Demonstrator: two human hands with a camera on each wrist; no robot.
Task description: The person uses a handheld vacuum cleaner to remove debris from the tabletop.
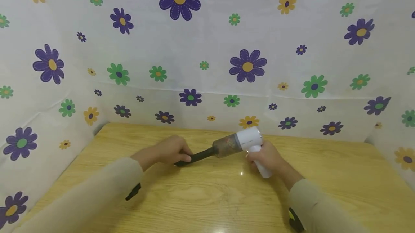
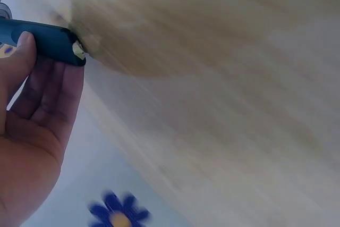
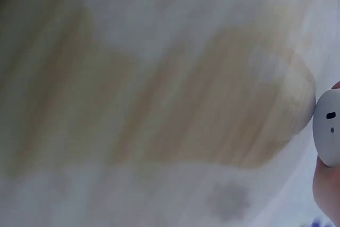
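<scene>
A white handheld vacuum cleaner (image 1: 249,137) with a smoky see-through dust cup (image 1: 227,146) lies across the middle of the head view, its long black nozzle (image 1: 202,155) pointing left. My right hand (image 1: 266,157) grips the white handle from the right side. Near the nozzle's far end, my left hand (image 1: 173,150) pinches it between thumb and fingers. In the left wrist view the nozzle (image 2: 48,41) shows its open tip, with the thumb laid along it. The right wrist view catches only the handle's base (image 3: 328,126), with two small openings, and part of the right hand (image 3: 326,190).
Beneath both hands is a wooden table (image 1: 194,197) with a glossy, light grain. A white cloth (image 1: 207,42) printed with purple, green and yellow flowers hangs behind it and along both sides. Dark straps (image 1: 133,191) show at the sleeves.
</scene>
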